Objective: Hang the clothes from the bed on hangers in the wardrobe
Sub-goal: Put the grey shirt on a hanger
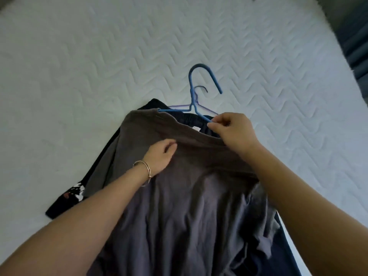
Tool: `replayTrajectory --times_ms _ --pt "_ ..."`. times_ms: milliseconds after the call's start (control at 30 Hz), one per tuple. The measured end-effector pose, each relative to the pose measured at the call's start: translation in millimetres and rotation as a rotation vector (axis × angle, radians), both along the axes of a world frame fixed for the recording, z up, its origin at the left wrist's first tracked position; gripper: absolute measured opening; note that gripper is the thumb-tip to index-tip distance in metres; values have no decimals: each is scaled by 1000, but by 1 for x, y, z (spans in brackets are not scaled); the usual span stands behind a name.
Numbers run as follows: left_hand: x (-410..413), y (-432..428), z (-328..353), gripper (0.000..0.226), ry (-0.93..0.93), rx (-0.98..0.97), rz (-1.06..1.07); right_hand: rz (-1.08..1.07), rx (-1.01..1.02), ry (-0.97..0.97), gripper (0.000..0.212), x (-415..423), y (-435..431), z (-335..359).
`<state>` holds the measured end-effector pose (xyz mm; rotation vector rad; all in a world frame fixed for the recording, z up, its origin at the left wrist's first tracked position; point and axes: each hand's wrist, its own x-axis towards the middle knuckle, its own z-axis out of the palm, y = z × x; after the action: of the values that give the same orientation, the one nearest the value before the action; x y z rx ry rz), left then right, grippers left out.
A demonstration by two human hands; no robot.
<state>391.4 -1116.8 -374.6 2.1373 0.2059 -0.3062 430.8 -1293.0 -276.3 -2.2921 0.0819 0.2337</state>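
A grey shirt (179, 196) lies spread on the white quilted bed (99, 66), on top of other clothes. A blue hanger (192, 90) sits at the shirt's collar, its left arm tucked into the neck opening and its hook pointing away from me. My right hand (232, 129) pinches the hanger's right arm at the collar edge. My left hand (162, 156), with a gold bangle on the wrist, grips a fold of the grey shirt just below the collar. A thinner purple hanger (179, 106) lies under the blue one.
A black garment with a white and red print (76, 193) pokes out from under the grey shirt on the left. Dark blue cloth (282, 246) shows under it at the lower right. A dark surface (354, 46) borders the bed at the far right.
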Motion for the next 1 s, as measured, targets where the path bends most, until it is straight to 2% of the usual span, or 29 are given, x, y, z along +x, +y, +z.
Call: replayTrajectory --times_ms 67,133,233,333,367,433,567,667,867,933,1000 --pt "-25 -4 63 29 -94 -321 212 -22 52 6 10 -32 15 36" --pt "-47 -7 123 35 -71 -543 284 0 73 14 12 -68 32 74" --pt "-75 -1 200 42 -25 -614 319 59 89 0 19 -123 56 132" --pt "-114 21 264 14 -57 -632 329 173 153 40 18 -175 73 192" --pt "-129 29 285 7 -56 -619 315 242 159 45 19 -190 76 210" --pt "-159 48 325 16 -66 -580 277 349 181 55 22 -213 81 244" --pt "-221 85 407 21 -80 -476 180 369 180 -37 13 -234 88 296" --pt "-265 112 455 21 -128 -329 159 334 139 -202 16 -242 102 324" --pt "-358 154 534 21 -403 -108 330 377 132 -555 48 -272 150 386" --pt "-391 164 555 23 -499 -28 423 417 121 -711 48 -284 166 408" --pt "-420 175 572 23 -584 37 493 458 36 -843 39 -298 181 432"
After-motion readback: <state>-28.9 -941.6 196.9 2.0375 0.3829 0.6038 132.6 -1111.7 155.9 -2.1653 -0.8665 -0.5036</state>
